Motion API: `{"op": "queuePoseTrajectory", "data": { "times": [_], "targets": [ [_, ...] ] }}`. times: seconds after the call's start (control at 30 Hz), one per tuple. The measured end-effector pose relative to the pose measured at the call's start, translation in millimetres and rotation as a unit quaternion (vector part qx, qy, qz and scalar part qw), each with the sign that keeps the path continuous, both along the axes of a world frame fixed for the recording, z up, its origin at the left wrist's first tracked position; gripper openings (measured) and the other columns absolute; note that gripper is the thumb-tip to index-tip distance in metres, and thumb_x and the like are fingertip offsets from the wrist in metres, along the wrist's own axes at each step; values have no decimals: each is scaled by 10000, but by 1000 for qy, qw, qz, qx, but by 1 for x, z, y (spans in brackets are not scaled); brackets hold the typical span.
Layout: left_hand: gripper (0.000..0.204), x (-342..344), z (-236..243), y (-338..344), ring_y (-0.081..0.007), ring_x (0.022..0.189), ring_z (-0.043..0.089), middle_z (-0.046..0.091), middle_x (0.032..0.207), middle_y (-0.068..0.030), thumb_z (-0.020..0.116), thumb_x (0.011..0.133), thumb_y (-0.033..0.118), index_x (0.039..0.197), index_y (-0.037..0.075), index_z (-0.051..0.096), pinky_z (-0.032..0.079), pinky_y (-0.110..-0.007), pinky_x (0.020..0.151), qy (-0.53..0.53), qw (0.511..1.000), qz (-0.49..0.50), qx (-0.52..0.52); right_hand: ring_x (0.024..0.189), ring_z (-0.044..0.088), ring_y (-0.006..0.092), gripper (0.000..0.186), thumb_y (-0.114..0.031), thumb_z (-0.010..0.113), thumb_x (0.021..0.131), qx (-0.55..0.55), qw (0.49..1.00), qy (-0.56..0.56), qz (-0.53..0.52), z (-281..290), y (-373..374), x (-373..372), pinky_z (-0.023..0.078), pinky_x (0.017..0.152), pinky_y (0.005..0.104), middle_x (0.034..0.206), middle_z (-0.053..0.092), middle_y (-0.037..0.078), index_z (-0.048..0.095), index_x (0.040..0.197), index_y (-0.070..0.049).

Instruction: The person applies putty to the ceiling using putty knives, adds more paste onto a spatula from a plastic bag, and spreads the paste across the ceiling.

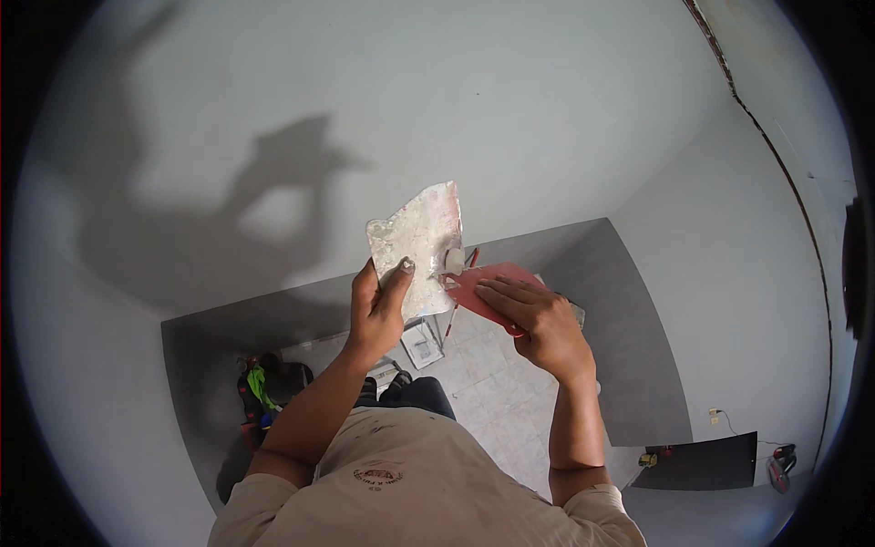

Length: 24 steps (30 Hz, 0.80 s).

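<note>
My left hand (pixel 375 310) grips a flat, plaster-crusted white board (pixel 412 239) by its lower left edge, thumb on top. A small lump of grey-white filler (pixel 453 262) sits at the board's right edge. In my right hand (pixel 551 333) is a red plastic spreader (pixel 492 284), with the fingers laid over its face. The spreader's left edge meets the board's lower right side, beside the filler. Part of the spreader is hidden beneath my fingers.
A pale wall (pixel 547 118) with a darker grey lower band (pixel 629 337) rises ahead. Below lies a tiled floor (pixel 492 392) with a white framed object (pixel 422 345). Black gear with bright green cloth (pixel 260 387) lies at left. A wall socket (pixel 715 417) and dark panel (pixel 706 460) are at right.
</note>
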<state>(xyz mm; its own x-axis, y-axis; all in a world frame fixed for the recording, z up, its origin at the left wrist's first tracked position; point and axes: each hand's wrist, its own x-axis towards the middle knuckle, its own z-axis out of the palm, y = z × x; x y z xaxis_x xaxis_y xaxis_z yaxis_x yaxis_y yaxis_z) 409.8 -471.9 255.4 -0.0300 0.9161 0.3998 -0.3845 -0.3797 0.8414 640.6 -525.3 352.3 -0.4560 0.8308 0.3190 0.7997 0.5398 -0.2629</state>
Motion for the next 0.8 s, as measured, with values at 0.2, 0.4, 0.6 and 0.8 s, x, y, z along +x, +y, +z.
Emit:
{"op": "queuePoseTrajectory", "data": {
  "times": [0.2, 0.4, 0.6, 0.8],
  "targets": [
    [259, -2, -14, 6, -80, 951, 603, 696, 1091, -67, 549, 1069, 89, 1282, -55, 578, 481, -258, 849, 15, 1000, 17, -6, 1136, 671, 380, 682, 146, 619, 637, -51, 998, 42, -9, -12, -6, -3, 581, 888, 414, 1250, 714, 137, 714, 1274, -79],
    [264, -7, -24, 13, -84, 958, 598, 695, 1085, -59, 560, 1068, 107, 1284, -41, 588, 479, -266, 862, 54, 996, 69, 6, 1015, 736, 227, 389, 110, 606, 883, -169, 952, 256, -19, -46, 1, 30, 589, 850, 372, 1117, 765, 146, 690, 1252, 17],
    [352, -31, -86, 23, -181, 1154, 589, 618, 1298, -107, 624, 1037, 134, 1360, 5, 565, 479, -347, 1003, -82, 967, 201, -132, 930, 718, 178, 192, 17, 700, 916, -134, 727, 671, -65, -70, 20, 36, 606, 843, 359, 1059, 738, 89, 696, 1108, 14],
    [461, -48, -133, 16, -276, 1217, 594, 591, 1360, -151, 651, 978, 153, 1396, -2, 535, 494, -424, 1038, -175, 958, 126, -191, 1060, 706, 252, 284, -62, 689, 954, -123, 556, 820, -55, -51, 42, 29, 595, 946, 441, 1162, 705, 118, 623, 1224, -1]
  ]
}}
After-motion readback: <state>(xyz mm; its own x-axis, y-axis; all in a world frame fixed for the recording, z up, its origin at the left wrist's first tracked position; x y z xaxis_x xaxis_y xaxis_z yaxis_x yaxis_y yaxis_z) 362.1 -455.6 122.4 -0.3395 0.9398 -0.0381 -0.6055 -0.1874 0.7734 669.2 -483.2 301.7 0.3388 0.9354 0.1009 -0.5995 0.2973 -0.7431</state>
